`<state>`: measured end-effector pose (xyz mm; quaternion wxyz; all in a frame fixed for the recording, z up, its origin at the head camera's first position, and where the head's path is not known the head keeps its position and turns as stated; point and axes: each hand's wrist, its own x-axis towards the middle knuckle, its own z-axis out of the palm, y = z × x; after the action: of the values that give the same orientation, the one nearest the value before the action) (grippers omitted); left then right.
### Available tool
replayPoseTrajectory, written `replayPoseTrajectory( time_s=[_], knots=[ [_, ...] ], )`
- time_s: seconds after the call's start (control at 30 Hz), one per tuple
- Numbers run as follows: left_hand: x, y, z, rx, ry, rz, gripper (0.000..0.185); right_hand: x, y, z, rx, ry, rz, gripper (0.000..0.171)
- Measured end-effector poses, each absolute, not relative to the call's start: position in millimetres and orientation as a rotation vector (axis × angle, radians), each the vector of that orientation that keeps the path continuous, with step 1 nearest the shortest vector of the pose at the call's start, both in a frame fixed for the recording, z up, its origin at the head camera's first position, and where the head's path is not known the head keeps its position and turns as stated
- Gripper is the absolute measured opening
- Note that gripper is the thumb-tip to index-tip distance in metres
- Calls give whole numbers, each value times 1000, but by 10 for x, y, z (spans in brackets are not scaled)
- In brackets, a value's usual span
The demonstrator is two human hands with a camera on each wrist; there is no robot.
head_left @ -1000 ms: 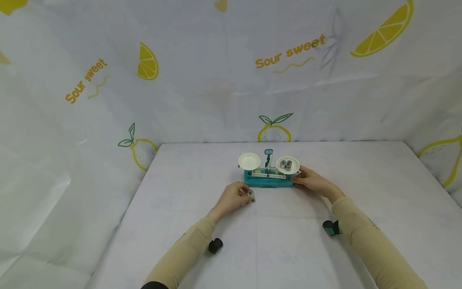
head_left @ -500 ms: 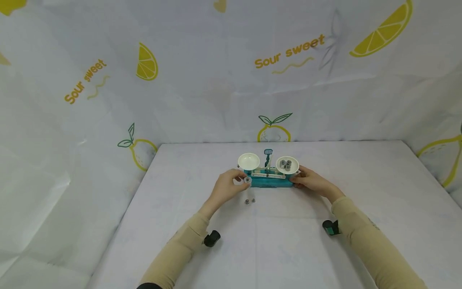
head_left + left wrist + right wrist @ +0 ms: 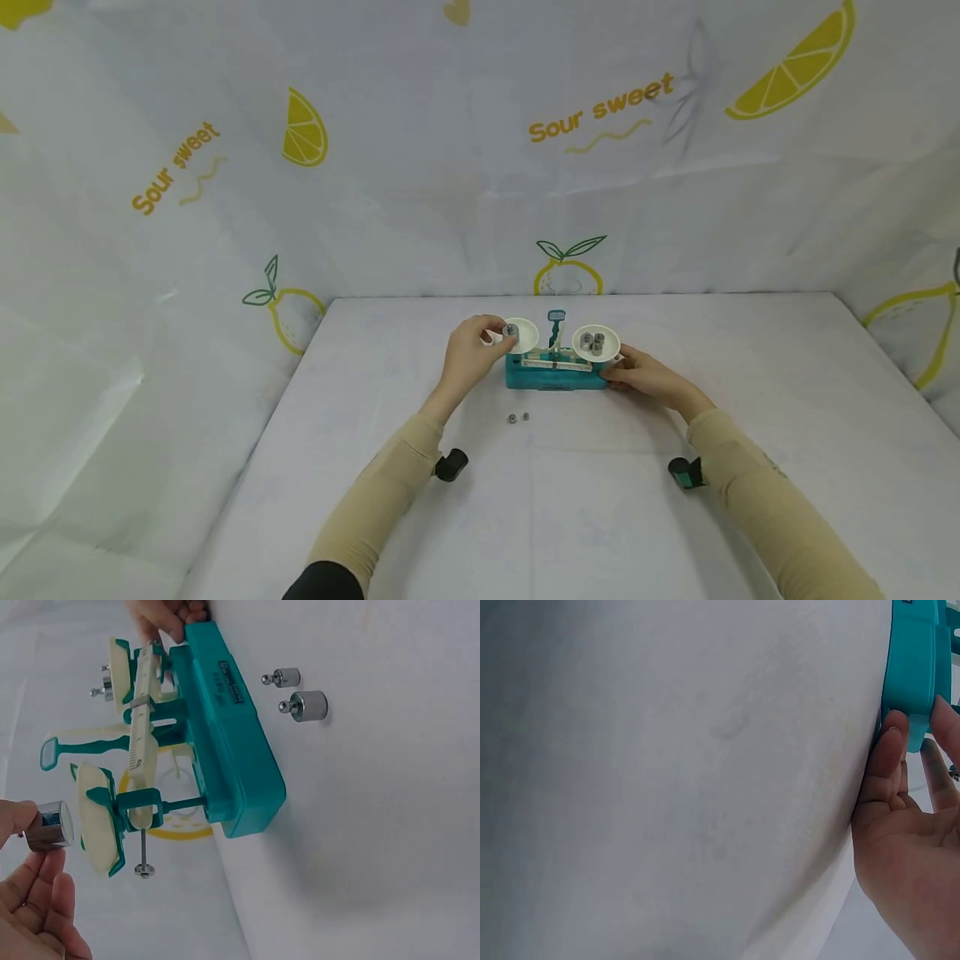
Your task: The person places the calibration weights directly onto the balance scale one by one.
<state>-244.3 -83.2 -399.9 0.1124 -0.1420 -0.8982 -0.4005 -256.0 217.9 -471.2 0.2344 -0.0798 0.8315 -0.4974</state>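
Note:
A teal balance scale (image 3: 555,380) with two cream pans stands on the white table. My left hand (image 3: 467,357) pinches a shiny cylindrical metal weight (image 3: 50,827) between thumb and fingers, right at the left pan (image 3: 529,335). In the left wrist view the weight is held just over that pan, its flat bottom facing it. Several metal weights (image 3: 597,342) stand in the right pan (image 3: 613,350). My right hand (image 3: 654,382) grips the right end of the base, with its thumb (image 3: 946,724) on the teal edge; some of its fingers are partly hidden behind the base.
Two smaller knobbed weights, a larger one (image 3: 309,706) and a smaller one (image 3: 286,677), stand on the table in front of the scale. A white sheet printed with lemons (image 3: 567,275) hangs behind the table.
My left hand has lifted the weight from the table in front of the scale, up and away from me to the left pan. My right hand has stayed at the base.

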Motion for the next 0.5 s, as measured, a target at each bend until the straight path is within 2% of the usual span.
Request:
replayPoseTrajectory(
  time_s=[0.5],
  knots=[
    [-2646,-721,-4035,-372,-2701,-1118,28,-2543,2187,-4716,-228,2281,-1380,72]
  ],
)
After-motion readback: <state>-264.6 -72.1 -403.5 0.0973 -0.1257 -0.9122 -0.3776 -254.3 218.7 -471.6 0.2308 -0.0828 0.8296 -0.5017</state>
